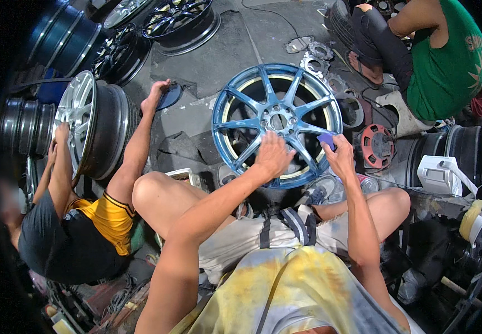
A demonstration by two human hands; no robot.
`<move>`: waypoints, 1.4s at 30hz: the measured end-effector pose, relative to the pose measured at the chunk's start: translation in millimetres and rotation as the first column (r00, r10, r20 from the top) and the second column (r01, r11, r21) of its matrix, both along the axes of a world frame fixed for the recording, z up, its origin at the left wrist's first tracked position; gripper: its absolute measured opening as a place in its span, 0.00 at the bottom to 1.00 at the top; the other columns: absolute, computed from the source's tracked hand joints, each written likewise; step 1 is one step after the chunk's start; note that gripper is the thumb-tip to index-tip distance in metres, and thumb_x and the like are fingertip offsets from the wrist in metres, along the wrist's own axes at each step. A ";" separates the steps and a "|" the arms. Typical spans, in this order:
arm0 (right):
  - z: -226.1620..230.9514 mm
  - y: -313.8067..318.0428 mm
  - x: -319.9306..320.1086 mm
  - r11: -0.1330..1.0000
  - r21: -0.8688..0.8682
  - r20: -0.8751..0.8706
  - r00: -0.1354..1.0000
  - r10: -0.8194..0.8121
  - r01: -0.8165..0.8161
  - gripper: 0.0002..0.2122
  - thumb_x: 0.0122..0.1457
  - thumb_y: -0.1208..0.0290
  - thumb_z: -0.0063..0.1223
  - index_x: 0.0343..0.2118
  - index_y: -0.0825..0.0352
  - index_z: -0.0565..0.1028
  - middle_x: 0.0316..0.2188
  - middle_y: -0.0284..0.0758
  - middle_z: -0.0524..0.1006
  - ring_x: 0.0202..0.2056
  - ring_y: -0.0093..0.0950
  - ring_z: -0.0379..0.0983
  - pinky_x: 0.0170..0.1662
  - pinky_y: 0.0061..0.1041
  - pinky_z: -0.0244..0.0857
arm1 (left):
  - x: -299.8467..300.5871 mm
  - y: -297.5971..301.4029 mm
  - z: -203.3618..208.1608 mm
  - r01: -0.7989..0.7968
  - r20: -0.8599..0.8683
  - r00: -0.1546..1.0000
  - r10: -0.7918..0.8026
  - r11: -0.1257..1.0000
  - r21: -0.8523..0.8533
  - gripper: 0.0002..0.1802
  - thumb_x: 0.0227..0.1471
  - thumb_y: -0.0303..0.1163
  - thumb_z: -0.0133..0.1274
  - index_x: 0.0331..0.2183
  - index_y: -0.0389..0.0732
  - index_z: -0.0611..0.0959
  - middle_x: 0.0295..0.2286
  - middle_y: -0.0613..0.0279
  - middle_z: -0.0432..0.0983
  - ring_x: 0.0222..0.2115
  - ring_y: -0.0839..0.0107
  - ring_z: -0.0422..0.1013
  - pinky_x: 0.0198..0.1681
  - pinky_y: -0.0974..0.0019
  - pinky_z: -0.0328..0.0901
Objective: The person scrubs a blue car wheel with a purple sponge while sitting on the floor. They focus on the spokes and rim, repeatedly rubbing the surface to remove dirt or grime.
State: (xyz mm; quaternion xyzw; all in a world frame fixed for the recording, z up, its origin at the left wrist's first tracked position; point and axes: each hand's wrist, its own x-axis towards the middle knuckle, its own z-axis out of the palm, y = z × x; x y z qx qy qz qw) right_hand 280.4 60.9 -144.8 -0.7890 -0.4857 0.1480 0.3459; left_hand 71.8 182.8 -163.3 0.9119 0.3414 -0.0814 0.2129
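Observation:
A blue multi-spoke wheel rim (pixel 277 99) lies face up in front of my knees, with paler worn patches on its spokes and hub. My left hand (pixel 274 156) is over the near spokes just below the hub, its fingers stretched out and nothing held. Whether its palm presses on the metal is hard to tell. At the rim's right edge, my right hand (pixel 341 157) pinches a small purple-blue pad (pixel 326 141) between thumb and fingers. The pad is next to the end of a right-hand spoke; its exact material does not show.
On the left, a person handles a silver wheel (pixel 77 119). Another person in a green top (pixel 444 72) sits at far right. Black rims (pixel 181 25) lie at the back. A red-and-black round part (pixel 376 146) and a white box-shaped device (pixel 440 175) stand to the right.

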 end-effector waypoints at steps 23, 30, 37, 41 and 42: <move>-8.5 -0.6 1.4 0.993 -0.054 0.057 0.993 0.107 -0.104 0.11 0.58 0.67 0.61 0.39 0.68 0.83 0.30 0.43 0.73 0.32 0.42 0.73 0.36 0.39 0.65 | -17.0 -3.9 -12.5 0.036 -0.207 0.978 0.010 0.976 0.216 0.47 0.66 0.60 0.38 0.66 0.26 0.62 0.69 0.37 0.47 0.71 0.47 0.42 0.72 0.41 0.36; -0.1 -0.3 -2.8 0.993 -0.089 0.025 0.997 0.075 -0.073 0.10 0.58 0.68 0.62 0.37 0.71 0.82 0.31 0.46 0.74 0.34 0.46 0.73 0.39 0.41 0.66 | -18.5 14.4 -7.8 0.041 -0.052 0.998 -0.033 0.986 0.163 0.39 0.67 0.58 0.39 0.53 0.27 0.78 0.60 0.34 0.65 0.65 0.44 0.57 0.68 0.36 0.47; -9.1 32.7 -60.8 0.979 0.026 -0.088 0.975 0.202 -0.201 0.09 0.57 0.70 0.64 0.37 0.70 0.83 0.31 0.46 0.75 0.33 0.46 0.74 0.38 0.42 0.68 | -25.1 120.1 11.3 -0.445 0.319 0.855 0.408 0.894 0.048 0.33 0.67 0.51 0.42 0.29 0.32 0.88 0.30 0.36 0.82 0.34 0.40 0.80 0.43 0.42 0.73; -20.6 73.7 -100.1 0.988 0.091 -0.095 0.987 0.132 -0.123 0.08 0.58 0.70 0.63 0.37 0.69 0.83 0.29 0.46 0.74 0.32 0.45 0.74 0.37 0.42 0.67 | -43.9 152.9 -23.9 -0.372 0.082 0.928 0.364 0.922 0.109 0.34 0.67 0.53 0.40 0.30 0.34 0.89 0.31 0.36 0.82 0.35 0.39 0.79 0.45 0.43 0.71; -25.5 82.9 -106.8 0.990 0.097 -0.091 0.989 0.115 -0.106 0.08 0.58 0.71 0.63 0.37 0.69 0.83 0.28 0.45 0.73 0.31 0.45 0.74 0.36 0.41 0.67 | -46.1 151.7 -25.6 -0.359 0.038 0.933 0.357 0.927 0.106 0.35 0.67 0.53 0.40 0.29 0.34 0.89 0.31 0.36 0.82 0.35 0.39 0.79 0.45 0.43 0.71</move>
